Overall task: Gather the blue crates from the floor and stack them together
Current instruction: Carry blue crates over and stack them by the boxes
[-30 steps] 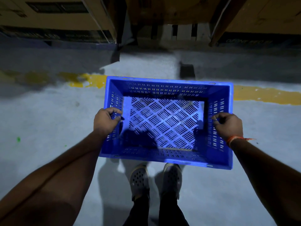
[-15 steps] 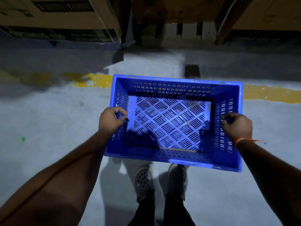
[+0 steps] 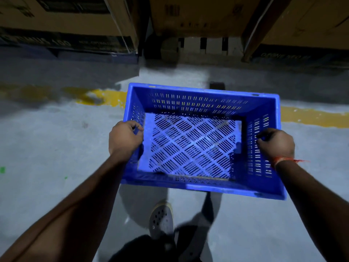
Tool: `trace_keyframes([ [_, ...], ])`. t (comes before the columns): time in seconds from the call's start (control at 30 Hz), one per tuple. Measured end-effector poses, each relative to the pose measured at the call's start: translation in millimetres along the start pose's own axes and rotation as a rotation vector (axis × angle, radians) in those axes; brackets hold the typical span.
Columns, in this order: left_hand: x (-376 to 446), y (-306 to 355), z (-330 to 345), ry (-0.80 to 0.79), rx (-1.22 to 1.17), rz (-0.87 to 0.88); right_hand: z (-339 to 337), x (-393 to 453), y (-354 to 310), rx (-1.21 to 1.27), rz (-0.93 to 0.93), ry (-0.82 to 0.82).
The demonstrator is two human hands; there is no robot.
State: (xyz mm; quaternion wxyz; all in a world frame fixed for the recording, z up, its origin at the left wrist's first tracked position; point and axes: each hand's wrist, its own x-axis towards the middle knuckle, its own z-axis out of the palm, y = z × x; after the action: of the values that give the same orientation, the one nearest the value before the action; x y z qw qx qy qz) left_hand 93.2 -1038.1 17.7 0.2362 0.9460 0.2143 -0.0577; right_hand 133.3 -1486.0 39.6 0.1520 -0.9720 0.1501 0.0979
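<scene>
Nearer the yellow floor line [image 3: 309,116] than a second ago, the blue crate [image 3: 198,102], slotted and empty, is hanging above the floor [image 3: 47,148]; left hand [image 3: 124,138] and right hand [image 3: 276,143] are gripping its side rims.

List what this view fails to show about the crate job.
- Other crates and any stack: none inside the head view's edges.
- Fingertips of the left hand and right hand: curled over the blue crate side walls, so the grip underneath is hidden.
- Floor under the crate: covered by it.
- Print on the cardboard boxes: too dark and blurred.
- Right foot: motion-blurred.
</scene>
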Motion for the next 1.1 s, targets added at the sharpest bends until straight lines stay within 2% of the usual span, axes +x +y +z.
trace_keyframes([
  [0.27, 5, 3, 4, 0.069, 0.078, 0.016, 6, 3, 7, -0.034, -0.05, 0.056],
  [0.47, 8, -2, 4, 0.091, 0.102, 0.109, 8, -2, 7, -0.037, -0.107, 0.104],
  [0.57, 5, -2, 5, 0.115, 0.119, 0.139, 10, 0, 11, 0.013, -0.073, 0.107],
  [1.1, -7, 0, 2, 0.119, 0.084, 0.101, 8, -1, 10, 0.048, -0.064, 0.108],
])
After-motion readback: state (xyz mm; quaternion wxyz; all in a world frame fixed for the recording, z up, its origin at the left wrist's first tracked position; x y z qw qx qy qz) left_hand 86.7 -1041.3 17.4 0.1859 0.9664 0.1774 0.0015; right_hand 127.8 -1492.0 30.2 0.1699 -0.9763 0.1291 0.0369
